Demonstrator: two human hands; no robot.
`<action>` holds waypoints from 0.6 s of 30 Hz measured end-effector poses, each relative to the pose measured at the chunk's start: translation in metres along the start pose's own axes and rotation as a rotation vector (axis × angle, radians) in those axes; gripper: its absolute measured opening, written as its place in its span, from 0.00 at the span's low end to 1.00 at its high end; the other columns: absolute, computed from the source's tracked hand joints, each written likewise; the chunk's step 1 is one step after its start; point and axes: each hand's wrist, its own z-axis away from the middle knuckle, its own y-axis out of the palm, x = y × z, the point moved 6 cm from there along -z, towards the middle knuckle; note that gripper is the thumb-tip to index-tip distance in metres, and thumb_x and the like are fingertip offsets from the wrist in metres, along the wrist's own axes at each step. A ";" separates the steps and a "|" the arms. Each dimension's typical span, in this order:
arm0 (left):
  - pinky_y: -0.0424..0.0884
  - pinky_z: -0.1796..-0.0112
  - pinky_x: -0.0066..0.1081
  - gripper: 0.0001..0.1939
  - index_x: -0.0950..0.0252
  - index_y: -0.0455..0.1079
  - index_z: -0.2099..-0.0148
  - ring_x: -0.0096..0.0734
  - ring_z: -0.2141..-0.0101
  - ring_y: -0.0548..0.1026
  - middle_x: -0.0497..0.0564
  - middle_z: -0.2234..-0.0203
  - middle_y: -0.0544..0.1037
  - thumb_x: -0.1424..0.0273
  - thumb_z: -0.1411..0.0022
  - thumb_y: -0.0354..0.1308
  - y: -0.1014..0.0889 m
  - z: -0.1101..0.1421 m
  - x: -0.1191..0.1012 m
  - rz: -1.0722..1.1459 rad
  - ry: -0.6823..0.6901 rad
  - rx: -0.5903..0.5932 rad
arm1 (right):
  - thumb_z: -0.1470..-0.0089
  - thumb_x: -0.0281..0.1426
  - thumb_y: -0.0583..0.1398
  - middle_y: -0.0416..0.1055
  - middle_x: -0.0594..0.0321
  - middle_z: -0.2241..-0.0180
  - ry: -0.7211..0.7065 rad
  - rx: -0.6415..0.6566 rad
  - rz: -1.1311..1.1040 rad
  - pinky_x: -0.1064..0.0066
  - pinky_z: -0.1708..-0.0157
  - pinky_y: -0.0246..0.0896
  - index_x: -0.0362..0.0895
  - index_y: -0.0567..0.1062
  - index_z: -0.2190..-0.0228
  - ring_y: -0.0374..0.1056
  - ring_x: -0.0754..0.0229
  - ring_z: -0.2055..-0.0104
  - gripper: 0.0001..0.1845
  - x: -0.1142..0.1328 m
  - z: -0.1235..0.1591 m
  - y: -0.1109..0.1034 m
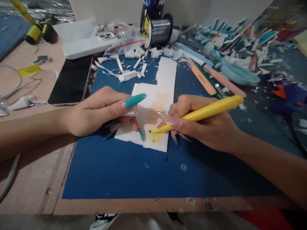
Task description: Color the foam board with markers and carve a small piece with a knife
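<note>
Nearest, here's the desk (pixel 134 205), then the blue mat (pixel 120 172); the right hand (pixel 208 129) is wrapped round a yellow marker (pixel 206 109), tip at the yellow patch (pixel 157 138) on the white paper (pixel 153 90); to its left, the left hand (pixel 96 110) pinches a small pale piece (pixel 132 111); farther, a black phone (pixel 70 81) left, pens (pixel 202 78) right; farthest, a wire spool (pixel 161 31)

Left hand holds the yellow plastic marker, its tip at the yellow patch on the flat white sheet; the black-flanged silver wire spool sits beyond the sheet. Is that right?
Wrong hand: the head view shows the right hand holding the yellow plastic marker. Its tip is at the yellow patch on the flat white sheet, and the black-flanged silver wire spool sits beyond it.
</note>
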 end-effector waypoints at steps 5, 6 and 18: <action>0.62 0.84 0.20 0.20 0.68 0.70 0.68 0.17 0.85 0.65 0.53 0.76 0.77 0.62 0.31 0.44 0.001 0.000 0.001 0.011 -0.011 -0.005 | 0.45 0.28 0.60 0.62 0.70 0.84 -0.019 0.003 -0.009 0.73 0.85 0.53 0.44 0.65 0.77 0.60 0.69 0.83 0.11 -0.001 0.000 -0.001; 0.62 0.84 0.20 0.20 0.68 0.70 0.68 0.17 0.85 0.65 0.53 0.76 0.77 0.62 0.31 0.44 0.001 0.000 0.001 0.014 -0.012 -0.015 | 0.44 0.28 0.60 0.63 0.70 0.84 -0.013 -0.002 0.000 0.73 0.85 0.53 0.43 0.65 0.77 0.60 0.69 0.83 0.11 -0.002 0.001 -0.001; 0.63 0.82 0.21 0.21 0.67 0.69 0.68 0.18 0.84 0.66 0.47 0.81 0.71 0.60 0.31 0.43 0.000 0.000 0.000 -0.022 -0.010 -0.015 | 0.46 0.31 0.61 0.62 0.72 0.84 -0.001 -0.011 0.012 0.75 0.89 0.46 0.43 0.64 0.77 0.56 0.71 0.86 0.12 -0.001 -0.001 0.000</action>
